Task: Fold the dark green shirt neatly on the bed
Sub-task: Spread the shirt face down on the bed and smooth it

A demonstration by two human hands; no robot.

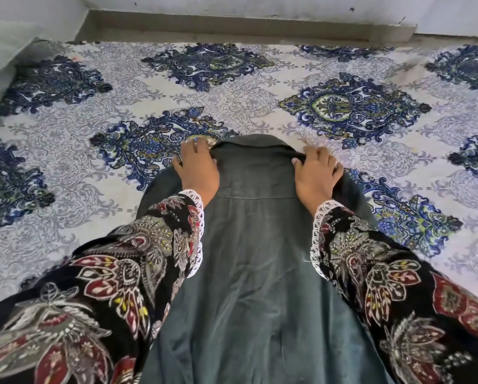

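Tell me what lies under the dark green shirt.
The patterned bedsheet shows all around the dark green shirt, so it presumably continues beneath. The shirt and both hands, left and right, cover that part.

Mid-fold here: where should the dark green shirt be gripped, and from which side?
Grip the dark green shirt at its two shoulder corners beside the collar, coming from the near side. It lies back-up, collar far, and the left hand and right hand already rest there.
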